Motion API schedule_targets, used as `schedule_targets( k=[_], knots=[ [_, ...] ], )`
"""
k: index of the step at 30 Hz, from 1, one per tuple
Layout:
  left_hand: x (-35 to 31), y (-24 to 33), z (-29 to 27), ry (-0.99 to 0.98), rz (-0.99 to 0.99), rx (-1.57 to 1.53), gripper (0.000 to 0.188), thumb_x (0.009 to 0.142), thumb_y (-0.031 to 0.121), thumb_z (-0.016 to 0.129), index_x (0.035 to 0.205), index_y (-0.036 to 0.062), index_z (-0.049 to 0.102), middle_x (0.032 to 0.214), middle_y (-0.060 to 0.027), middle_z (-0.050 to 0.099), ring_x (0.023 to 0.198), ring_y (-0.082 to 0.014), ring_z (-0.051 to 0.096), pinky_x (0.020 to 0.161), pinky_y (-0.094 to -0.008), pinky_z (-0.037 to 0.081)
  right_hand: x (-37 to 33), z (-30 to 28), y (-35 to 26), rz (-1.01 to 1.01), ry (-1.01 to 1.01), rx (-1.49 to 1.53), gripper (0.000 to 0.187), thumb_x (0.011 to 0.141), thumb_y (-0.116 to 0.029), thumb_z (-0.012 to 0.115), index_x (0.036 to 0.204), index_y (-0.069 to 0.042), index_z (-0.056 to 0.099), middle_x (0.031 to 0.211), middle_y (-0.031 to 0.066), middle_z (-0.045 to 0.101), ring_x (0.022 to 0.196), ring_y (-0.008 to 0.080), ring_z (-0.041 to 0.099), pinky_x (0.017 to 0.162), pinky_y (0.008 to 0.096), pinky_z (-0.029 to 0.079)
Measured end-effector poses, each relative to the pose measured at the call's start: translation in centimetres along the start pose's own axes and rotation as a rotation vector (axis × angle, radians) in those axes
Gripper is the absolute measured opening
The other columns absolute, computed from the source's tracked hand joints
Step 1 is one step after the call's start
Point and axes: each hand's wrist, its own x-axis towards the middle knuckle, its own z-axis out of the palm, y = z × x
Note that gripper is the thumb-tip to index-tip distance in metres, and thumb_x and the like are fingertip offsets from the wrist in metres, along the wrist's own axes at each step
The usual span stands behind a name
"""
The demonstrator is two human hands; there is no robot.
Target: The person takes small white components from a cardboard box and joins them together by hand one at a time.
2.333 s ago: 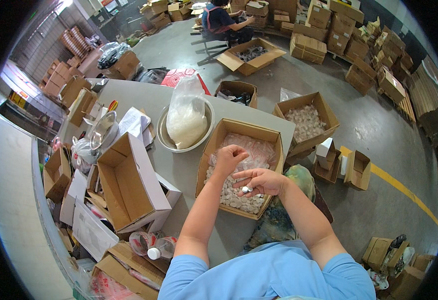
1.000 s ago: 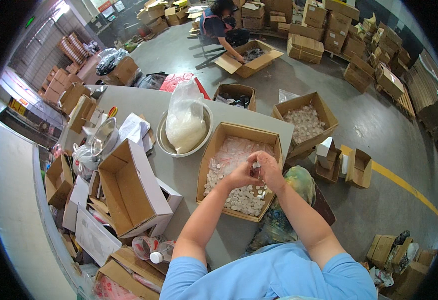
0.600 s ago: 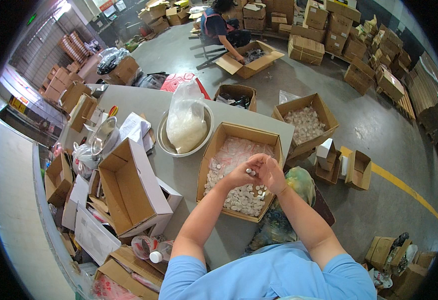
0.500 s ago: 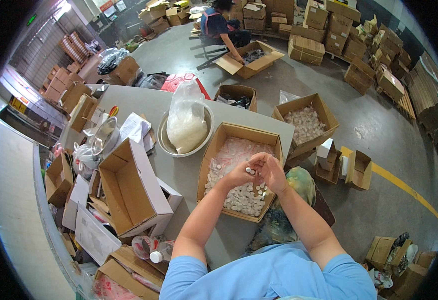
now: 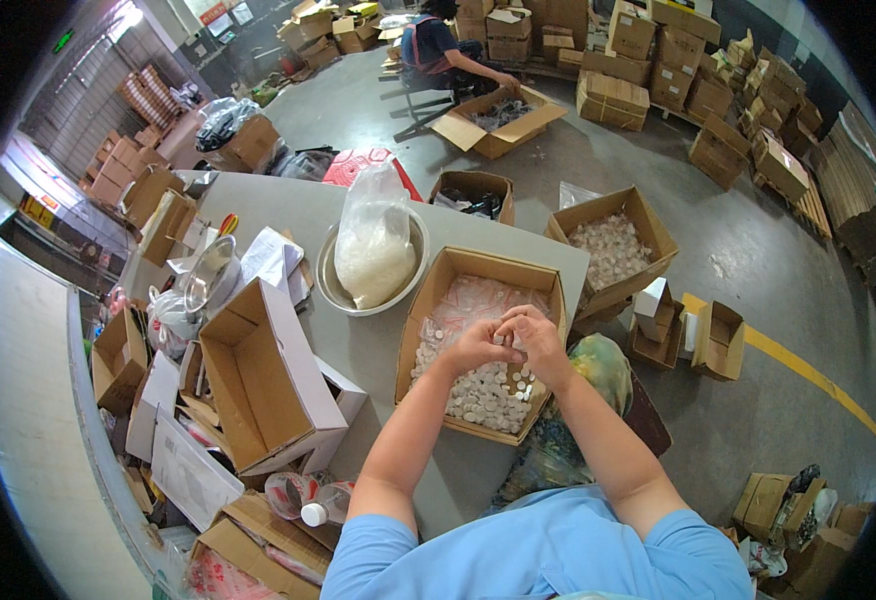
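1. In the near part of the open carton (image 5: 503,267), many white round pieces (image 5: 486,404) lie, without one long axis.
2. Over the carton's middle, our left hand (image 5: 476,347) and right hand (image 5: 540,342) meet, fingers curled; what they grip, we cannot tell. The left seems nearer the pieces.
3. In the carton's far part, we see clear bags (image 5: 470,297).

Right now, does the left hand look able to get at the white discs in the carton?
Probably yes: the left hand is over the open carton, and no flap covers the white discs, though it seems busy together with the right hand.
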Motion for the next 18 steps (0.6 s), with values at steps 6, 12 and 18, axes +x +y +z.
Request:
schedule_targets(
  k=[6,12,18],
  knots=[
    [-0.3,-0.1,-1.5,-0.053,0.011,-0.077,0.04,0.079,0.036,0.073,0.099,0.0042,0.06,0.087,0.0037,0.058,0.08,-0.0056,0.053,0.069,-0.022,0.044,-0.2,0.1,-1.1,-0.143,-0.057,-0.458,0.017,0.08,-0.015,0.061,0.092,-0.004,0.066,0.113,0.0114,0.05,0.109,0.0289,0.047,0.094,0.0397,0.037],
    [-0.6,0.5,-0.8,-0.036,0.001,-0.07,0.035,0.087,0.035,0.063,0.103,0.0042,0.058,0.09,0.0021,0.059,0.082,-0.0074,0.054,0.073,-0.0234,0.045,-0.2,0.2,-0.7,-0.223,-0.046,-0.549,0.019,0.073,-0.009,0.068,0.09,-0.003,0.065,0.115,0.0131,0.05,0.112,0.0318,0.045,0.095,0.0407,0.037],
    [0.1,1.2,-0.1,0.203,0.246,-0.031,0.024,0.091,0.021,0.06,0.105,0.0014,0.057,0.095,-0.001,0.059,0.087,-0.0095,0.055,0.077,-0.0235,0.045,0.2,0.2,-1.1,-0.162,0.124,-0.471,0.011,0.075,-0.007,0.068,0.084,-0.002,0.063,0.097,0.0145,0.058,0.092,0.0299,0.057,0.08,0.0381,0.046]
  ],
)
